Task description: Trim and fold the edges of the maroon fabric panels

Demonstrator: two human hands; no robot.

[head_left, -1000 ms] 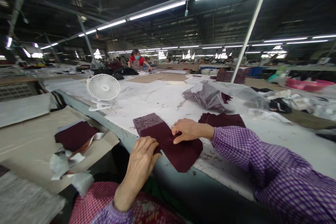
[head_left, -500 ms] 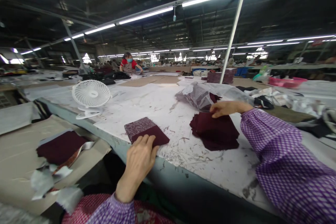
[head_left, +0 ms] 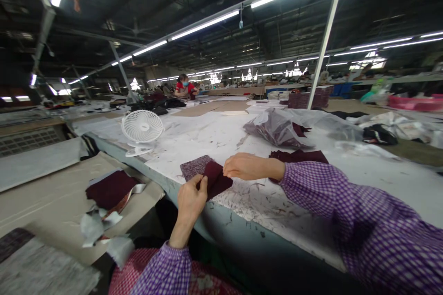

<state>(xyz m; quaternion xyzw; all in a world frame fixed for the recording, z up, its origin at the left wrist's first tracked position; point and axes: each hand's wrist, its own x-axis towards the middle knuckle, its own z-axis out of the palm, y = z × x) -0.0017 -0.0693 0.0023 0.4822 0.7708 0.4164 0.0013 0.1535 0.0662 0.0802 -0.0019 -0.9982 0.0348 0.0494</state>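
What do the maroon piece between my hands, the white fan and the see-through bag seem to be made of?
Maroon piece: probably fabric, matte, as it folds softly without shine; fibre unclear.
White fan: likely moulded plastic, smooth-looking, with thin, even ribs.
See-through bag: probably thin plastic film, slightly glossy, wrinkled with pale highlights.

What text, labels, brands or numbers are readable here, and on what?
None readable.
Red checked apron: pale print at the lap, too blurred to read or to tell if it is lettering.
White fan: any mark on the hub is too small to tell.
Maroon fabric at the left hand: no lettering visible.
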